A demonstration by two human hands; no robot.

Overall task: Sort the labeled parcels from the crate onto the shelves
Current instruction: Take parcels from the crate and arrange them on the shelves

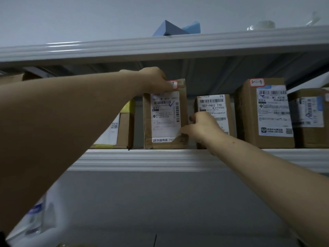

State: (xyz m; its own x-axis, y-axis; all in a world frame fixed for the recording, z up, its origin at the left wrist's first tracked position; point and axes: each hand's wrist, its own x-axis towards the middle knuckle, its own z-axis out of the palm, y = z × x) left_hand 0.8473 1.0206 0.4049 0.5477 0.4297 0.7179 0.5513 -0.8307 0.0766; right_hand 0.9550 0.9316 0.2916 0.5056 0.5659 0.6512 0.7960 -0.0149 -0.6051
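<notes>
We have both hands on one brown parcel (165, 114) that stands upright on the shelf (142, 160), just above the middle of our view. Our left hand (156, 80) is clamped over its top left corner, at about 11 o'clock on the parcel, partly covering a small red-edged tag (173, 84). Our right hand (201, 127) presses at its lower right edge, near 4 o'clock, thumb on the white shipping label (165, 116) and fingers round the side.

Just to the parcel's 3 o'clock, behind our right hand, stands a shorter box marked 507-P802 T70 (214, 107). Further right a taller box (263, 113) carries a handwritten tag, with another box (310, 118) beside it at the edge. At 9 o'clock a low box (122, 131) sits slightly apart. On the upper shelf (160, 47), at 12 o'clock, blue foam pieces (176, 28) show.
</notes>
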